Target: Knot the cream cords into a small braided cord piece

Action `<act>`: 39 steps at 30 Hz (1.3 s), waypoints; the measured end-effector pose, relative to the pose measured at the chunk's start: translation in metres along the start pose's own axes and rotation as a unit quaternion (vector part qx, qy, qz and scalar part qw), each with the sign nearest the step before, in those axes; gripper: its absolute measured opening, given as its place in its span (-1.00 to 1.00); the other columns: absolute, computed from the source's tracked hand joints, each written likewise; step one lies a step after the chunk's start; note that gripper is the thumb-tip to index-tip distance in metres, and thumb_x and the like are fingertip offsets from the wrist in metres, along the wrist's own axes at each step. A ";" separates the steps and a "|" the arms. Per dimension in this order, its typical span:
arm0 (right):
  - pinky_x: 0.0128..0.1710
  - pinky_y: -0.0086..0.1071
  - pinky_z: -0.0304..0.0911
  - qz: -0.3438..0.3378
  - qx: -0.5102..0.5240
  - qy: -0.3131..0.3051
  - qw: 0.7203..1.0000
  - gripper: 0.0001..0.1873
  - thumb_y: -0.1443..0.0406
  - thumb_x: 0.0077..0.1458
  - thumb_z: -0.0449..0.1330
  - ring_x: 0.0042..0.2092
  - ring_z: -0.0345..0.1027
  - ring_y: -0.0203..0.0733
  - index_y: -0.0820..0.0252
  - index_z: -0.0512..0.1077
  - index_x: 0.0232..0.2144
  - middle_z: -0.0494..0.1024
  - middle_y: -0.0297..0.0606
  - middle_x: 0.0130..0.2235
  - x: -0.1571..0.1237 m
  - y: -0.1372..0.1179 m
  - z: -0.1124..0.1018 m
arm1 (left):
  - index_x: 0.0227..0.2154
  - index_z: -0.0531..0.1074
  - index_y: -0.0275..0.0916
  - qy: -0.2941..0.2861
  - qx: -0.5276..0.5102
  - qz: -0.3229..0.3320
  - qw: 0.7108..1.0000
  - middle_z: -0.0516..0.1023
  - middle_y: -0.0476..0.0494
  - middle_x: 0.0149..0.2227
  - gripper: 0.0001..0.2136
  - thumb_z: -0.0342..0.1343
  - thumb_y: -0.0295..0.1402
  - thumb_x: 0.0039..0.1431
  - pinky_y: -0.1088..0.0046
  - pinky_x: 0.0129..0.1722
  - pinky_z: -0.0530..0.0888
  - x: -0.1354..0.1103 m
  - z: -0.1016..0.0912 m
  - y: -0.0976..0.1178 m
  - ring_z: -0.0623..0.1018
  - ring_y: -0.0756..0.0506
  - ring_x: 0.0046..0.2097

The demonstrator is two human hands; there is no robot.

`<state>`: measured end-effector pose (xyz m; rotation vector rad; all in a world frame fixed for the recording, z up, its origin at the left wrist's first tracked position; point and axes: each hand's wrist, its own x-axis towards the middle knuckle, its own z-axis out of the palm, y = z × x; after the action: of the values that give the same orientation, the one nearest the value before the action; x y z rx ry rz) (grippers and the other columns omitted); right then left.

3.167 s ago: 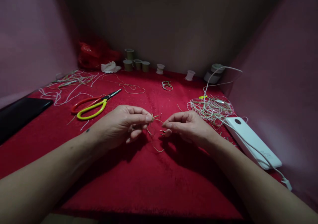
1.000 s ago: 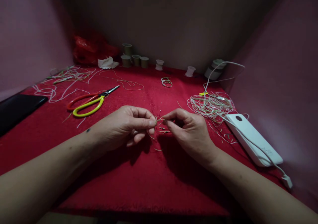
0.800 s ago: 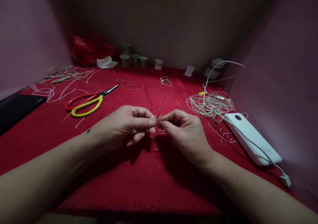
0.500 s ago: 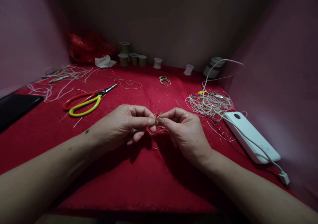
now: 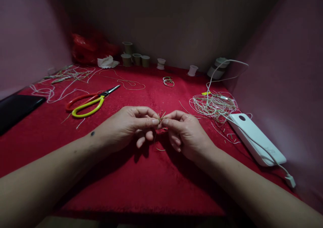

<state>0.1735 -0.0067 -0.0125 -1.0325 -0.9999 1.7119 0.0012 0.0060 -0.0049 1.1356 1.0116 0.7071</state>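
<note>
Between my two hands is a small knotted cord piece [image 5: 160, 118], greenish-brown, with several short ends fanning upward. My left hand [image 5: 136, 123] pinches it between thumb and index finger from the left, its other fingers curled loosely below. From the right, my right hand [image 5: 185, 128] pinches it too, thumb and index close to the knot. A thin cord end [image 5: 160, 150] hangs beneath, over the red cloth [image 5: 141, 184]. The fingers hide most of the piece, so its full shape is unclear.
Scissors [image 5: 88, 107] with red and yellow handles lie left, near a black flat object [image 5: 20, 108]. Tangled cords [image 5: 213, 103] and a white power bank [image 5: 257, 138] with cable are right. Behind stand thread spools [image 5: 126, 60] and a corded ring pair [image 5: 168, 81].
My fingertips have shifted slightly on the knot. The cord strands seen below it between my hands are now mostly hidden, and my right hand's lower fingers are curled into view.
</note>
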 end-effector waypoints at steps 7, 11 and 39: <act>-0.84 -0.59 -0.06 0.063 0.039 -0.055 0.996 -0.85 0.33 -0.02 0.20 -0.79 -0.03 -0.45 0.18 0.25 -0.48 0.37 -0.47 -0.74 0.001 0.002 -0.002 | -0.41 0.47 -0.26 0.019 0.080 0.039 0.996 0.50 0.01 -0.55 -0.91 0.17 -0.35 0.11 0.59 -0.63 0.42 -0.003 0.006 0.001 0.49 0.03 -0.57; -0.84 -0.58 -0.05 0.084 0.041 -0.084 0.992 -0.90 0.35 0.00 0.13 -0.78 -0.05 -0.45 0.21 0.29 -0.52 0.35 -0.43 -0.74 0.004 0.000 -0.004 | -0.38 0.48 -0.27 0.037 0.160 0.095 0.982 0.45 0.05 -0.57 -0.89 0.13 -0.33 0.15 0.61 -0.56 0.39 -0.005 0.010 -0.001 0.44 0.06 -0.54; -0.81 -0.55 0.14 0.037 0.025 -0.088 0.995 -0.86 0.39 -0.05 0.24 -0.72 0.18 -0.42 0.24 0.30 -0.49 0.45 -0.42 -0.59 0.007 0.003 -0.006 | -0.45 0.44 -0.24 -0.046 -0.007 -0.116 0.992 0.40 0.03 -0.72 -0.95 0.12 -0.41 0.09 0.72 -0.88 0.03 -0.001 -0.007 0.005 0.10 0.15 -0.81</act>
<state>0.1764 0.0001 -0.0191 -0.9078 -1.0349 1.9048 -0.0053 0.0093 -0.0004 1.0087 1.0395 0.4713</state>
